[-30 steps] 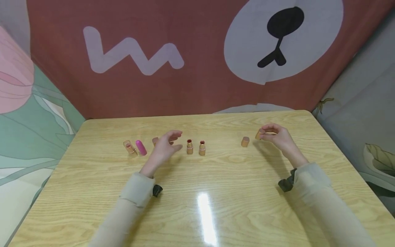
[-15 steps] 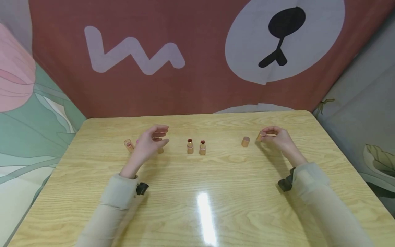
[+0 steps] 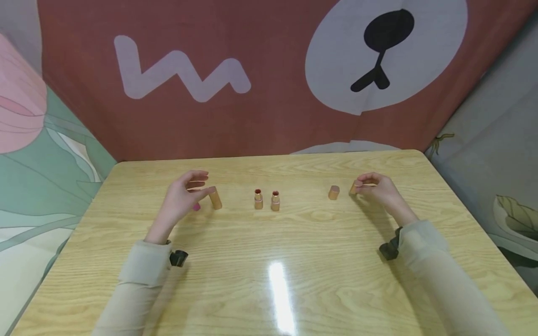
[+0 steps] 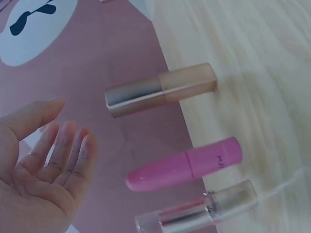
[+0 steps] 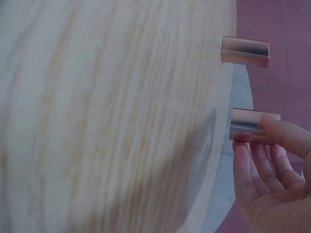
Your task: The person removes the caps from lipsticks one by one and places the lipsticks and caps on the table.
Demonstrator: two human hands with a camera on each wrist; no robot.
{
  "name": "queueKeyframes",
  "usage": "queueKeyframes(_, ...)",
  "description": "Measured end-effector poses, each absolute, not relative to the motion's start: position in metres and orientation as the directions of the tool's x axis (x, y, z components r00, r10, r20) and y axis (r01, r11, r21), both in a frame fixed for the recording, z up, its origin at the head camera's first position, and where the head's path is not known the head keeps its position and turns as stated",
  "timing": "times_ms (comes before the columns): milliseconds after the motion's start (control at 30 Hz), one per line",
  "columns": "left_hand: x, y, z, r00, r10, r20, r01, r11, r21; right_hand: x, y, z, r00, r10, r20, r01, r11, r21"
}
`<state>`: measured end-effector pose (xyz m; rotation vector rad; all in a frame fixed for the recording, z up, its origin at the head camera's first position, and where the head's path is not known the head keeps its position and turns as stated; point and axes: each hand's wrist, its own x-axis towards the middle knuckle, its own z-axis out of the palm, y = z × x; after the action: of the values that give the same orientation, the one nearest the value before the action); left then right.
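Note:
My left hand point(image 3: 180, 196) hovers at the left with fingers loosely bent and nothing in them. In the left wrist view a closed gold tube point(image 4: 163, 90), a pink tube point(image 4: 184, 165) and a clear-capped lipstick point(image 4: 199, 211) stand beside the hand point(image 4: 48, 170); the head view hides the clear-capped one behind it. My right hand point(image 3: 380, 191) pinches a short gold cap point(image 3: 355, 187) between thumb and fingers, its base at or near the table. Another gold cap point(image 5: 245, 51) stands just left of it in the head view.
Two uncapped gold lipsticks, one point(image 3: 258, 199) left of the other point(image 3: 275, 201), stand upright mid-table. The wooden table point(image 3: 336, 261) ends at a red cloth backdrop point(image 3: 269, 126) printed with white and black shapes.
My left hand has moved left, away from the two uncapped lipsticks, uncovering the closed gold tube. My right hand and its cap have lowered slightly.

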<state>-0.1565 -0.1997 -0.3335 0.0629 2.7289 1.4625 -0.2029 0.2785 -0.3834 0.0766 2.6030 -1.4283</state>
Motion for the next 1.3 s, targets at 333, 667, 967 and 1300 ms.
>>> queueKeyframes(333, -0.16, -0.204, -0.342, -0.994, 0.084, -0.069, -0.009, 0.573, 0.819, -0.203, 0.282, -0.387, -0.977, -0.044, -0.207, 0.143, 0.583, -0.799)
queueKeyframes(667, -0.162, -0.196, -0.353, -0.989, 0.14, -0.039, 0.046, 0.557, 0.83, -0.201, 0.286, -0.388, -0.973, -0.067, -0.221, 0.146, 0.561, -0.815)
queueKeyframes(967, -0.165, -0.195, -0.362, -0.991, 0.125, -0.055, 0.027, 0.574, 0.818, -0.201, 0.285, -0.389, -0.962, -0.077, -0.26, 0.171, 0.574, -0.801)
queueKeyframes(1300, -0.166, -0.195, -0.372, -0.991, 0.12, -0.06, 0.021, 0.582, 0.813, -0.201, 0.287, -0.39, -0.964, -0.104, -0.244, 0.145, 0.562, -0.815)
